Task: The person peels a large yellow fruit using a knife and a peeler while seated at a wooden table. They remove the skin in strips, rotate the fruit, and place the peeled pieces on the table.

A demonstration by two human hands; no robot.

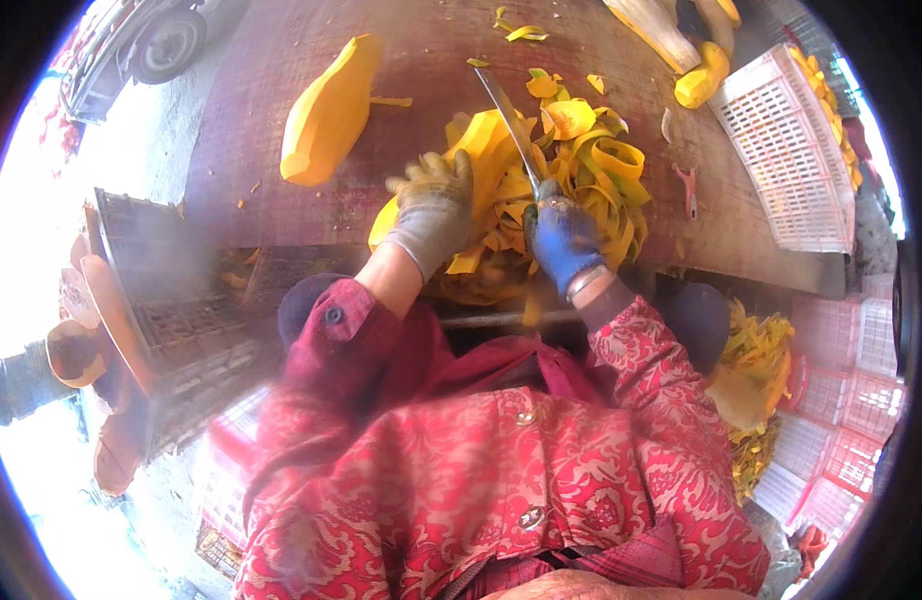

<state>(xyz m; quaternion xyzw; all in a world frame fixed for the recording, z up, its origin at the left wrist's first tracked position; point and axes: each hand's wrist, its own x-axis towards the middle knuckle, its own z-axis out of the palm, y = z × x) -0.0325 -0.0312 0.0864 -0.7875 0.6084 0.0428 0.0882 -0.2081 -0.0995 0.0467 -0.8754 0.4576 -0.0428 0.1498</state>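
Observation:
In a grey glove, my left hand lies spread over a peeled yellow squash, fingers apart and pressed on its side. My right hand, in a blue glove, grips a long knife by its handle. The blade points away from me and passes over the squash's right side; whether it touches cannot be made out. Around and under the knife hand is a heap of curled yellow squash peelings. Another peeled squash rests on the wooden table to the left.
A pink-handled peeler lies right of the peelings. Beyond it stands a white plastic crate, with more squashes at the far right. Dark crates stand at left; a pile of peelings is at lower right. A vehicle wheel shows far left.

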